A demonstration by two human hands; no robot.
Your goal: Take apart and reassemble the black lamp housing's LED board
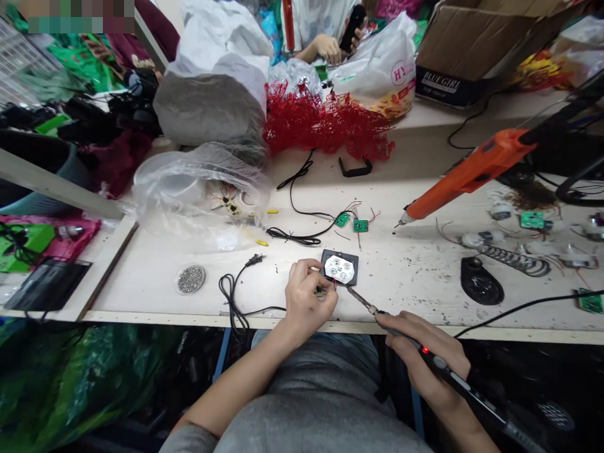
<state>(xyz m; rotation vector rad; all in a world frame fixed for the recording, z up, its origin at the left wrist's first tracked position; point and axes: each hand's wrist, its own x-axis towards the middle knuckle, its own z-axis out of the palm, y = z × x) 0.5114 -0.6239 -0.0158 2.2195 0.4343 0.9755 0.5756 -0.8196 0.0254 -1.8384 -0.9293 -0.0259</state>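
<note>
My right hand [427,349] is wrapped round a soldering iron [446,371] with a lit red light on its handle. The iron's tip reaches the lower edge of a black square housing [352,259], in which sits a white panel [338,269] with several round lenses. At the housing's left side is my left hand [309,292], thumb and fingers pinched together. A short red wire [335,284] shows by its fingertips, but what the pinch holds is mostly hidden. Beyond the housing lie small green circuit boards [361,225] with thin wires.
An orange electric screwdriver [467,173] hangs at the right, tip near the tabletop. Left of my hands are a dish of small metal balls or screws [190,278] and a coiled black plug cord [231,292]. Red plastic parts [325,123] are heaped behind. A co-worker's hand [328,47] shows across the table.
</note>
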